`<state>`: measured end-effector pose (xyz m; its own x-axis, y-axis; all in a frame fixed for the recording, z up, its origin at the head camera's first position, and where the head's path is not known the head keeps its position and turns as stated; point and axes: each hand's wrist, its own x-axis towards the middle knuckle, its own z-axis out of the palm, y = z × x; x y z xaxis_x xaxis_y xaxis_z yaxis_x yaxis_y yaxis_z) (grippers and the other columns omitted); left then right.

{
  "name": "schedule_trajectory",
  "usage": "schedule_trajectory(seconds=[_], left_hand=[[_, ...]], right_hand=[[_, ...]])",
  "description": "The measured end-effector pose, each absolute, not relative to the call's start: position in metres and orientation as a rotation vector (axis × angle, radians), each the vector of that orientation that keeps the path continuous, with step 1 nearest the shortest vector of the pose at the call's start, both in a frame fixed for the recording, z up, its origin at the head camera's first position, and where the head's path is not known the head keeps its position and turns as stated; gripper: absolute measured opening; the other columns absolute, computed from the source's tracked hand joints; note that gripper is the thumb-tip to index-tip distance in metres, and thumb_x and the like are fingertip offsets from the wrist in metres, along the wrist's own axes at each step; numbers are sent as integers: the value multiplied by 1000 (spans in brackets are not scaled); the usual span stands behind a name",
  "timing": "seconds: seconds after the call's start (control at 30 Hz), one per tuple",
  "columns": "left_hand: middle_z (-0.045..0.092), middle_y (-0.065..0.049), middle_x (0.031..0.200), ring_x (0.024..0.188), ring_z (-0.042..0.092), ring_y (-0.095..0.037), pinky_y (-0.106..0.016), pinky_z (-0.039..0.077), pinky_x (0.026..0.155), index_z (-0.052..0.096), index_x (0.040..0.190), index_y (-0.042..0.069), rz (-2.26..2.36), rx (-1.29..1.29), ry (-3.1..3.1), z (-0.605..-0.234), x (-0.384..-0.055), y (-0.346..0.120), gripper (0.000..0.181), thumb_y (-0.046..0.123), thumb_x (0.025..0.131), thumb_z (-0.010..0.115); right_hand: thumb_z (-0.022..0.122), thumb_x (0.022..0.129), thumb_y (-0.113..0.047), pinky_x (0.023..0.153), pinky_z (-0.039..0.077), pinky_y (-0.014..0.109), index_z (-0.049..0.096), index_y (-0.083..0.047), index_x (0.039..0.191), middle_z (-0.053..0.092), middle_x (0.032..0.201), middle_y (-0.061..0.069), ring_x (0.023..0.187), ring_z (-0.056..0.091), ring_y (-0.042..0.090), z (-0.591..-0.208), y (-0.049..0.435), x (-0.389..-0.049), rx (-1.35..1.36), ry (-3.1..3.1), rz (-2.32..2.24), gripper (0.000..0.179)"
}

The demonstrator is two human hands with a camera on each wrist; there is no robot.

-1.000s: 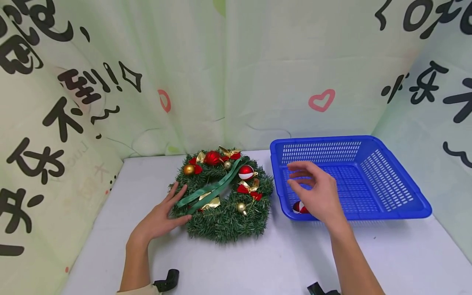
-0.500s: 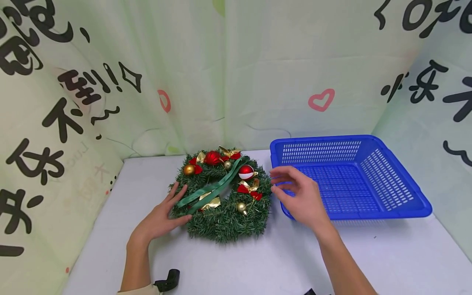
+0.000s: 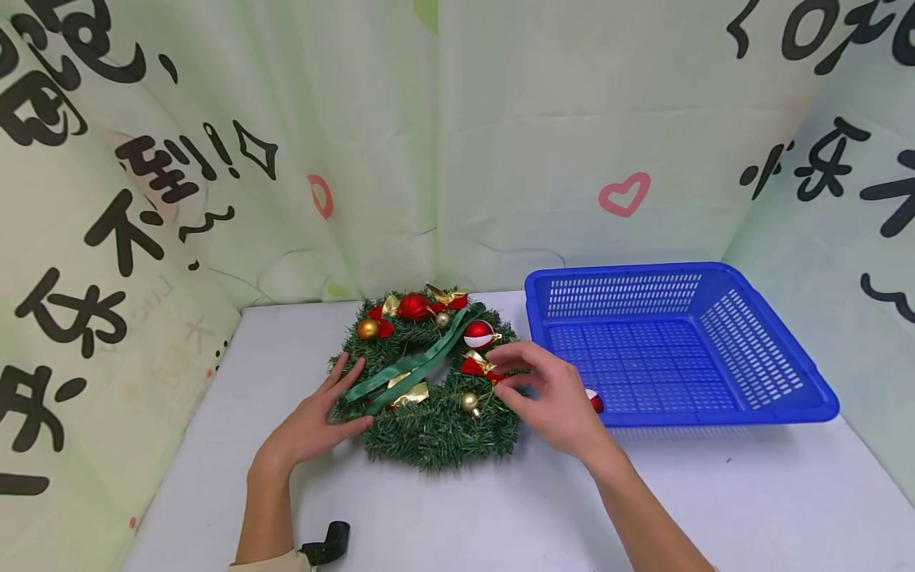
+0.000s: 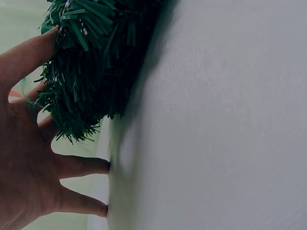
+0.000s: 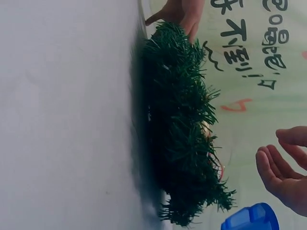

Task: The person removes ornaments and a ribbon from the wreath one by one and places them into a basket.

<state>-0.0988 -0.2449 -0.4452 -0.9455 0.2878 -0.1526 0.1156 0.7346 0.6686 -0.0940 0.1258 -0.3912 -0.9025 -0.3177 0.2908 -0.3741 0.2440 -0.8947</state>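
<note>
A green Christmas wreath [image 3: 439, 445] lies on the white table, dressed with bows and balls. My left hand [image 3: 307, 421] rests at its left side with fingers spread; the left wrist view shows two fingertips touching the table. My right hand [image 3: 554, 401], thumb and fingers bent and apart, hovers over the wreath's right side near a red-and-gold bow [image 3: 477, 366]. The right wrist view shows this hand [image 5: 285, 175] off the wreath with nothing visible between its fingers. A green ribbon [image 3: 422, 365] runs across the middle. Above the bow sits a red-and-white ball [image 3: 479, 334].
A blue plastic basket [image 3: 715, 417] stands right of the wreath. Inside its near left corner is a red-and-white ball [image 3: 595, 400], partly hidden by my right hand. Printed curtains [image 3: 515, 159] enclose the table at the back and sides.
My right hand has moved left, from over the basket to over the wreath's right side. The left hand and the wreath have stayed in place.
</note>
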Motion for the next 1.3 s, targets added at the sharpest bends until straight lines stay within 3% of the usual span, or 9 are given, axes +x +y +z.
schedule_trajectory(seconds=[0.13,0.67,1.3], left_hand=[[-2,-4,177,155,20,-52,-76,31,113,19,169,29,1021,319,2690,-445,-99,-244,92,51,96,72],[-2,-5,177,155,21,-52,-76,31,113,19,169,28,1026,320,2689,-445,-99,-244,92,48,96,73],[-3,-3,177,156,19,-51,-75,31,113,19,168,30,1032,316,2683,-446,-100,-245,93,52,96,72]], right_hand=[[76,88,9,95,59,35,67,-7,128,69,126,17,114,67,38,-395,121,-94,694,-2474,1797,43],[77,90,3,98,57,46,71,-8,126,69,124,12,115,67,31,-404,114,-96,728,-2654,1667,38],[77,88,3,100,57,44,70,-11,126,68,129,1,118,66,29,-410,109,-95,751,-2785,1489,42]])
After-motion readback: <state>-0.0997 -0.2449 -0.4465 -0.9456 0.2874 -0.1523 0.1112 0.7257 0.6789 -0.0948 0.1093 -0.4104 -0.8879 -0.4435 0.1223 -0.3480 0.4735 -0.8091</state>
